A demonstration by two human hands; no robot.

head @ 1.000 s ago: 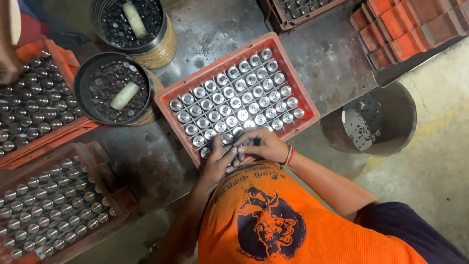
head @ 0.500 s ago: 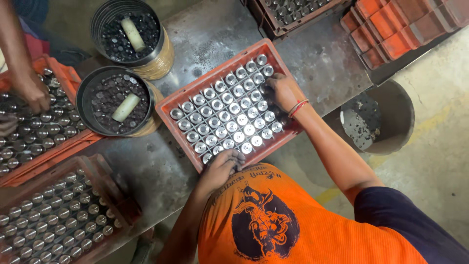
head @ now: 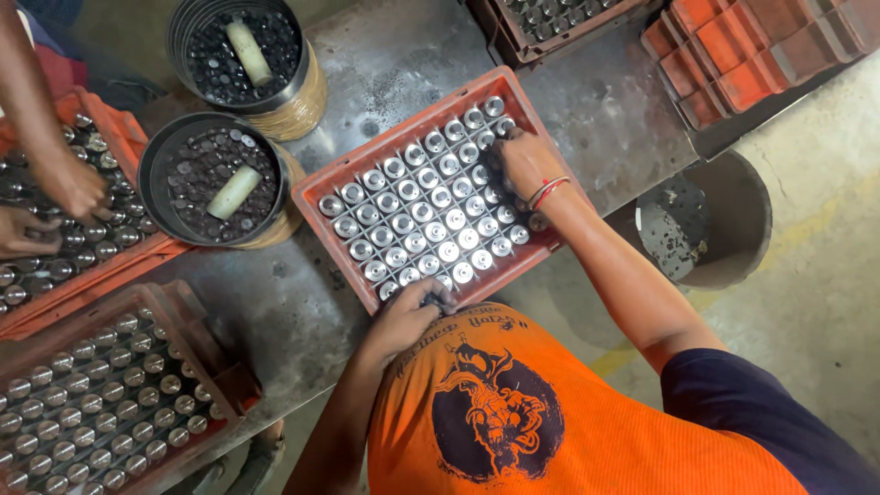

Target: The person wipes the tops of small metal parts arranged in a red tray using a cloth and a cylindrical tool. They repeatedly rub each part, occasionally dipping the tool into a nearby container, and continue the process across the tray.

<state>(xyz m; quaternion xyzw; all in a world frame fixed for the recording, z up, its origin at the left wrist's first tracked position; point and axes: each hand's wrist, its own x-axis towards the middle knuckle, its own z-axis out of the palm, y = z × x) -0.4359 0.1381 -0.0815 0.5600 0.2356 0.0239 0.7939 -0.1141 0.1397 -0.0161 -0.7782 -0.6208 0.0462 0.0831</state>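
Note:
An orange plastic crate (head: 323, 183) full of upright shiny metal cylinders (head: 431, 215) lies on a grey metal table. My left hand (head: 408, 319) is at the crate's near edge, with its fingers curled around a cylinder in the front row. My right hand (head: 524, 163), with red threads on the wrist, reaches over the crate's right side. Its fingers are bent down onto a cylinder near the far right corner. The fingertips of both hands are partly hidden.
Two round black tubs (head: 165, 174) (head: 183, 27) of small dark parts, each with a pale stick, stand left of the crate. More crates of cylinders (head: 197, 321) (head: 119, 137) lie at left, where another person's hands (head: 78, 188) work. Stacked orange crates (head: 761, 55) and a bucket (head: 742, 220) are at right.
My right hand left my left hand at the crate's near edge and moved up to the crate's far right side. My left hand stayed at the near edge.

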